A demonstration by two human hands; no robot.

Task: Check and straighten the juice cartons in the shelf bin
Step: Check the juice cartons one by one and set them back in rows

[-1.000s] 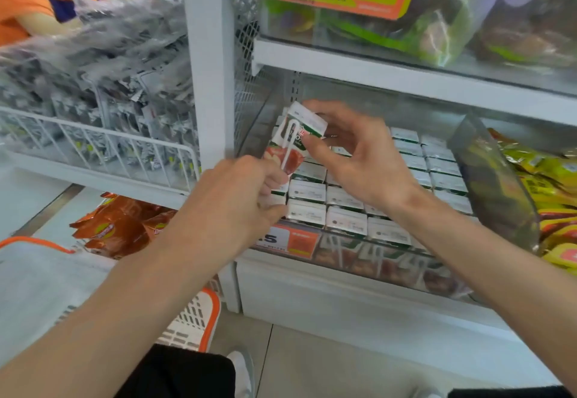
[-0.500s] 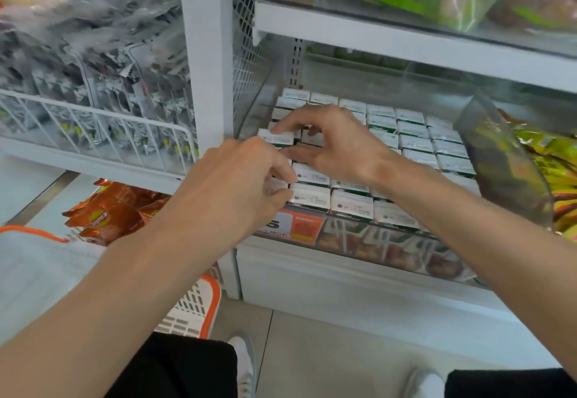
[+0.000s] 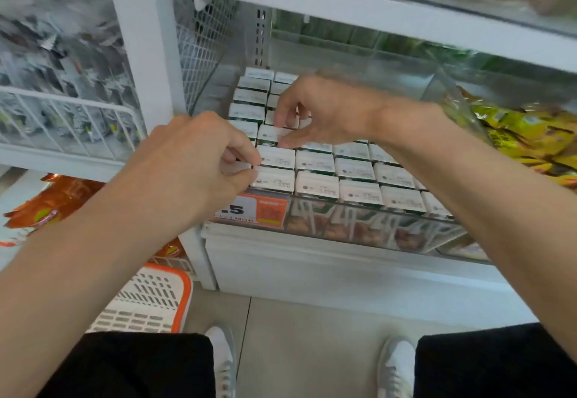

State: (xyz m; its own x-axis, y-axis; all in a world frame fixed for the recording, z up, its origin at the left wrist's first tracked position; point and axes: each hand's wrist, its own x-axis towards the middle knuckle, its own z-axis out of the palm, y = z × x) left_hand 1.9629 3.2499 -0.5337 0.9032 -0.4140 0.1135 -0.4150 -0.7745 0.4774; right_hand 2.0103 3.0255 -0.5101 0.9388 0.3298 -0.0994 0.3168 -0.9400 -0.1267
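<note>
Several white-topped juice cartons (image 3: 315, 161) stand in tight rows inside a clear plastic shelf bin (image 3: 374, 230). My left hand (image 3: 193, 160) is at the bin's front left corner, thumb and forefinger pinching the top of a corner carton (image 3: 236, 168). My right hand (image 3: 327, 110) reaches over the rows further back. Its fingers and thumb are curled round a carton (image 3: 271, 133) in the second column, which sits level with its neighbours. The cartons under both hands are partly hidden.
An orange price tag (image 3: 260, 210) hangs on the bin front. Yellow snack bags (image 3: 524, 135) lie behind a clear divider (image 3: 449, 101) on the right. A white post (image 3: 140, 54) and wire basket (image 3: 71, 116) flank the left. A white-orange basket (image 3: 146, 300) stands on the floor.
The carton that my right hand held up above the rows has gone back down into the bin. Both hands have dropped onto the carton tops, and the view has tilted downward.
</note>
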